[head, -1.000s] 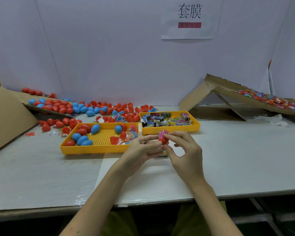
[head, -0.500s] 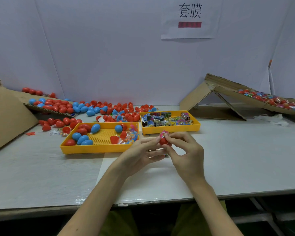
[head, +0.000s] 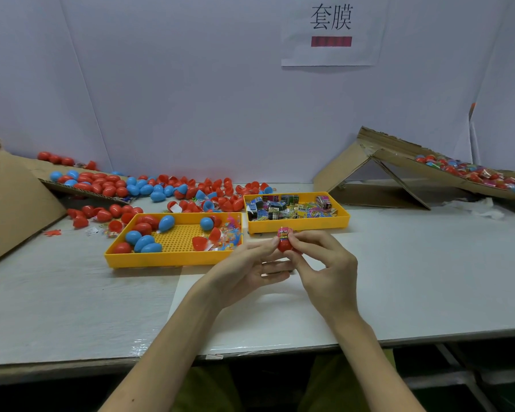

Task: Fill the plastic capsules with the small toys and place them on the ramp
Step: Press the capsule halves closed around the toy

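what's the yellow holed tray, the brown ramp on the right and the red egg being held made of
Yellow perforated tray: likely moulded plastic, even colour, regular grid of holes. Brown sloped ramp: corrugated cardboard, matte, ragged torn edges. Red egg-shaped capsule: seemingly smooth hard plastic, slight sheen; pink printed wrap over its top looks like thin film.

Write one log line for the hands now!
left hand: holds capsule | right hand: pinches capsule top | capsule: red, pink-topped | ramp: not reached

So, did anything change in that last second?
Barely. The left hand and right hand still pinch the red plastic egg capsule with its pink printed top; their grip shifted slightly and more red shows now. The yellow plastic trays and cardboard ramp stayed put.
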